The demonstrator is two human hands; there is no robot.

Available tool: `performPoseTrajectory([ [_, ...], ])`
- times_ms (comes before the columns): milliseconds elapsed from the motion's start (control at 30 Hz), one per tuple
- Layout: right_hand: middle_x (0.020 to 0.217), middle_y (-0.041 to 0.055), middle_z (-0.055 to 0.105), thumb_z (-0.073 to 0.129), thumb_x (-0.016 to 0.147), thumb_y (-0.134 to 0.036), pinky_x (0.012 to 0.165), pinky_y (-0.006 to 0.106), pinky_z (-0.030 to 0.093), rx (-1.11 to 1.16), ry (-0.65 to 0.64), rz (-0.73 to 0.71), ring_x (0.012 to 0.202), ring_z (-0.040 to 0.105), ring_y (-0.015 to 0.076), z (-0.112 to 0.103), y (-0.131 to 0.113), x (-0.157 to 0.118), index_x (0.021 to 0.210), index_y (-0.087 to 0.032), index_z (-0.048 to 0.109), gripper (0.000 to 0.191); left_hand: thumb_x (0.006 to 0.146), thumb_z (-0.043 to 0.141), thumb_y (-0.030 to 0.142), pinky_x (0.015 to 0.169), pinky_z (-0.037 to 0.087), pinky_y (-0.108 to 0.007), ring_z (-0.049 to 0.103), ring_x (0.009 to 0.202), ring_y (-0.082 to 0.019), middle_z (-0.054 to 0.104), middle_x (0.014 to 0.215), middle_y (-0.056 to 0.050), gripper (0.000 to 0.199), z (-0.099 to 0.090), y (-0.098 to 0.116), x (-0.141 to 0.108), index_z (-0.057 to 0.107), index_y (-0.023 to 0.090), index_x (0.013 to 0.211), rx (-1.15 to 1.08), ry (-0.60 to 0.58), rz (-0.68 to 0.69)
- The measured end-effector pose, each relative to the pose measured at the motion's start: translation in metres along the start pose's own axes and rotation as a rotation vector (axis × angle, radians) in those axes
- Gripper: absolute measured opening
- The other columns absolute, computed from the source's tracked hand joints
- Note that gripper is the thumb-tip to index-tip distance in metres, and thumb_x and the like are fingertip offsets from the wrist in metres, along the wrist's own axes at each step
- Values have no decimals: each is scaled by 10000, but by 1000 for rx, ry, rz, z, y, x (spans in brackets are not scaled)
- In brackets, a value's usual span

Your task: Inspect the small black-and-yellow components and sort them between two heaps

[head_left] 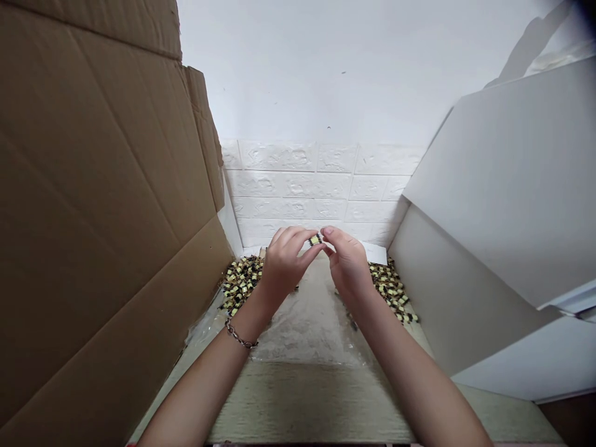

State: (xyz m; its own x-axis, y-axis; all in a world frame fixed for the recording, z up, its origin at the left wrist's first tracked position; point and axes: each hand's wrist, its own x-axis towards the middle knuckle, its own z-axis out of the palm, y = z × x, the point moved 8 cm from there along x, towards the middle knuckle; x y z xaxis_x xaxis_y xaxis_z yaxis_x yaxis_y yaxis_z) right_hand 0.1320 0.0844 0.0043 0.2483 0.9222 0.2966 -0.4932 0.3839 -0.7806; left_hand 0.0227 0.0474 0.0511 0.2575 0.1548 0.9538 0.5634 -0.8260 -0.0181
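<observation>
Grip of both hands (319,248) meets centrally, forearms angled inward.

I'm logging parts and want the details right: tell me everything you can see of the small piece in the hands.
The piece is small and blocky, with a yellow middle between dark ends, perhaps plastic. Finer detail is too small to read. The left hand pinches it between thumb and finger, raised and slightly tilted; the right hand's fingertips are at its right end.
</observation>
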Motion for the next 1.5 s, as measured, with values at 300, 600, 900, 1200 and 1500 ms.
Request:
performPoseTrajectory([
  [300, 763, -11, 513, 624, 643, -265, 778, 264, 335, -217, 24, -193, 790, 464, 111, -7, -15, 3, 533, -175, 586, 147, 731, 578, 277, 704, 408, -261, 523, 728, -129, 612, 756, -26, 171, 1, -2, 0, 563, 156, 851, 38, -25, 8],
  [600, 765, -13, 510, 625, 654, -279, 792, 269, 325, -272, 79, -286, 793, 464, 106, -13, -22, 5, 536, -175, 582, 162, 729, 580, 279, 702, 409, -262, 520, 726, -130, 614, 760, -23, 170, 1, 0, 1, 557, 159, 846, 43, -26, 16],
  [900, 821, -8, 585, 622, 646, -331, 808, 271, 343, -175, 121, -245, 821, 492, 116, -20, -22, 8, 705, -210, 645, 137, 713, 598, 275, 697, 409, -265, 534, 728, -136, 618, 760, -26, 182, -1, -4, 0, 563, 155, 845, 44, 7, -1],
  [1200, 808, -1, 627, 633, 620, -356, 758, 261, 367, -202, 78, -120, 800, 518, 125, -10, -9, 4, 712, -212, 653, 173, 731, 576, 301, 709, 412, -276, 543, 752, -142, 629, 793, -38, 190, -6, -7, 1, 573, 161, 858, 49, 37, -39],
  [1500, 677, -15, 606, 668, 600, -292, 731, 271, 374, -206, 12, -139, 704, 503, 112, -6, -11, 5, 623, -199, 665, 96, 718, 592, 283, 701, 412, -270, 540, 746, -141, 630, 786, -36, 186, -4, -7, 1, 579, 153, 851, 47, 24, -43],
])
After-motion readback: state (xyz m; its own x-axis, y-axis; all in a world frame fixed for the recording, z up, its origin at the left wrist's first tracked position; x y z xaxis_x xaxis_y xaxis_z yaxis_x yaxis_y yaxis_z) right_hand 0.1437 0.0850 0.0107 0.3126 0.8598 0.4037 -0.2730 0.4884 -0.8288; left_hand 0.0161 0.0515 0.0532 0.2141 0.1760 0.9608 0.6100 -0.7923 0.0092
